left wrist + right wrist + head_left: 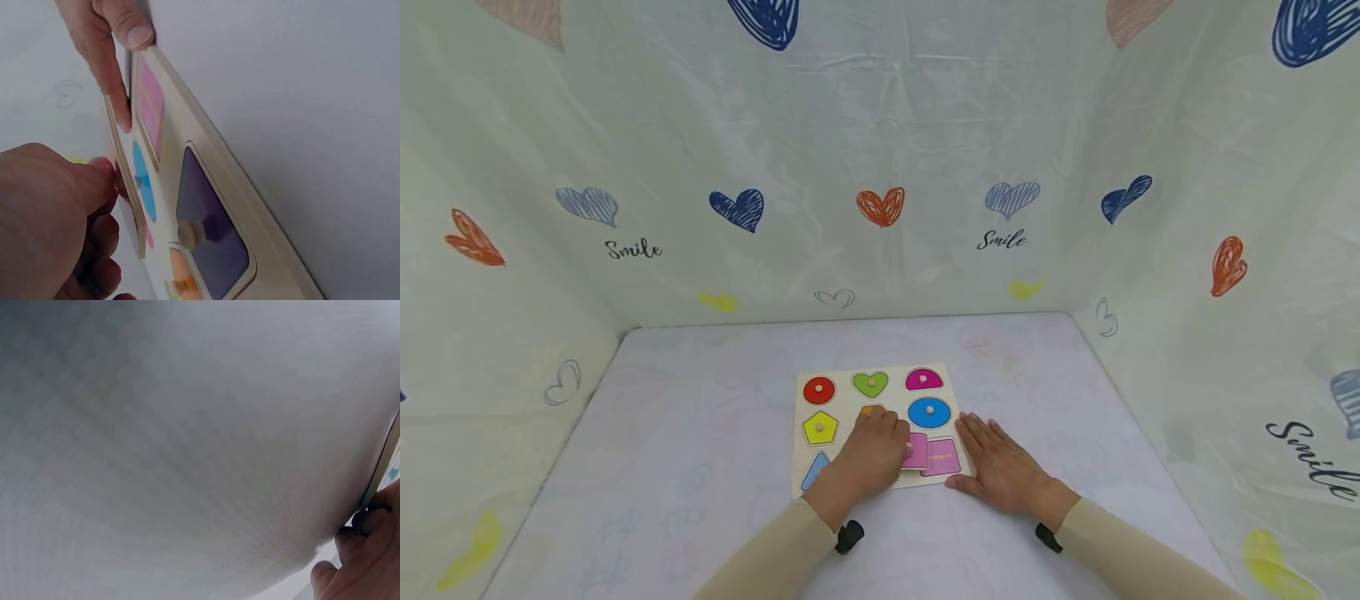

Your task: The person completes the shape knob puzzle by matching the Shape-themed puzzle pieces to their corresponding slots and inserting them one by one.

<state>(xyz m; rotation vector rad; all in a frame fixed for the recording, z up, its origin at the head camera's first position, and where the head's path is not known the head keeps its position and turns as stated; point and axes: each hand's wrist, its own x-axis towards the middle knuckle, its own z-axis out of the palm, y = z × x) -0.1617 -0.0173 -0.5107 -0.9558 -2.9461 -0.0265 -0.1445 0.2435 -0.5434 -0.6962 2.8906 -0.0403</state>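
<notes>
My left hand (867,454) pinches a pink rectangular puzzle piece (916,452) and holds it just above the wooden shape board (846,408). In the left wrist view this piece (130,194) appears edge-on, raised off the board and tilted. Beside it lies the matching pink recess (946,457), printed with a word and partly covered. My right hand (1003,471) rests with fairly straight fingers against the board's right edge; in the right wrist view its fingers (369,531) touch the board's side. A purple piece (212,250) with a knob sits in its recess, hidden by my left hand from above.
Other knobbed pieces sit in the board, among them a red circle (819,391), green heart (870,384), magenta half-circle (923,380), blue oval (929,412), yellow pentagon (820,428) and blue triangle (815,472). A white table (700,417) carries the board, with heart-printed cloth around it.
</notes>
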